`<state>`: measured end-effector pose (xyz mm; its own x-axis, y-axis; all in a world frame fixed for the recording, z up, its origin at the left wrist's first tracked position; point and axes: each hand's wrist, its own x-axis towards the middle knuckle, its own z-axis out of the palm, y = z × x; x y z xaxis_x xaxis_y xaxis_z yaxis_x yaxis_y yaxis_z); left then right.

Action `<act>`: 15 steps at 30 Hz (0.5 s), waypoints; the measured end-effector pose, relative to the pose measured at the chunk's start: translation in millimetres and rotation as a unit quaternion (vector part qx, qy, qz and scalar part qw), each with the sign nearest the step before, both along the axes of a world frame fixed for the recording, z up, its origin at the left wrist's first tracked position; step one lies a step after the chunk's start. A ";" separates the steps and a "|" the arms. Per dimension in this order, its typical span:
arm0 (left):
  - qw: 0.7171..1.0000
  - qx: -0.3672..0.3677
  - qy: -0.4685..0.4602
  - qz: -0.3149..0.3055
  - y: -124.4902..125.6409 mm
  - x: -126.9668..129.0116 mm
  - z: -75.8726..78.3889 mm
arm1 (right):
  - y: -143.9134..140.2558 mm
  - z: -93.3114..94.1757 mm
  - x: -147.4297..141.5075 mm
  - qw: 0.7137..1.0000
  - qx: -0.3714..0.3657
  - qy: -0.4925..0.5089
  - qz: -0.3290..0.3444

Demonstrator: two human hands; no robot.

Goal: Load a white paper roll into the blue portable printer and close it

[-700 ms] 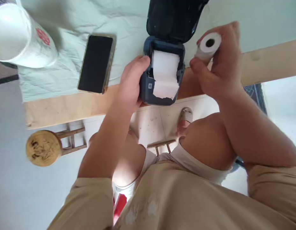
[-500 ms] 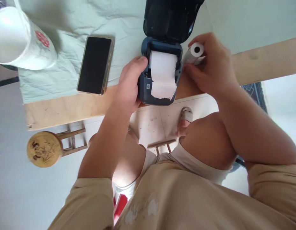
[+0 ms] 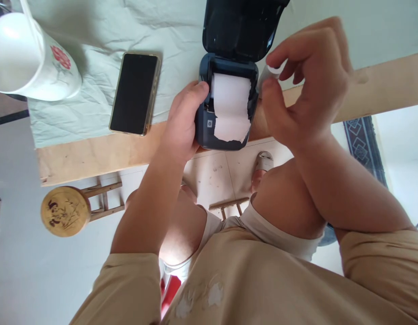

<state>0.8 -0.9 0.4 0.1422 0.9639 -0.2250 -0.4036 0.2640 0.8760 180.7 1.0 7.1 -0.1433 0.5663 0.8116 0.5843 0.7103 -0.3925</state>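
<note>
A dark blue portable label printer point(image 3: 205, 135) sits at the table's front edge with its black lid point(image 3: 241, 29) swung up. White paper point(image 3: 231, 92) lies inside, its torn end hanging over the front of the case. My left hand point(image 3: 183, 115) grips the printer's left side, thumb on the top rim. Just right of the printer, my right hand point(image 3: 306, 81) pinches a small white paper roll point(image 3: 264, 77) between thumb and forefinger. Those fingers cover much of the roll.
A phone point(image 3: 134, 93) lies on the pale green cloth point(image 3: 181, 27) left of the printer. Further left stands a white bin-like container point(image 3: 56, 74) with a red flower print. Below the wooden table edge point(image 3: 94, 155) is a round wooden stool point(image 3: 66, 211).
My right hand has turned and shifted up, its grip now at the top of the roll, whose end is more covered. My left hand and the printer stay put.
</note>
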 end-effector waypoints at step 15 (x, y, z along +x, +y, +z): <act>0.996 0.074 0.046 -0.017 -2.1 0.7 -0.5 | -17.7 39.5 -20.0 0.872 -0.353 -0.311 -0.140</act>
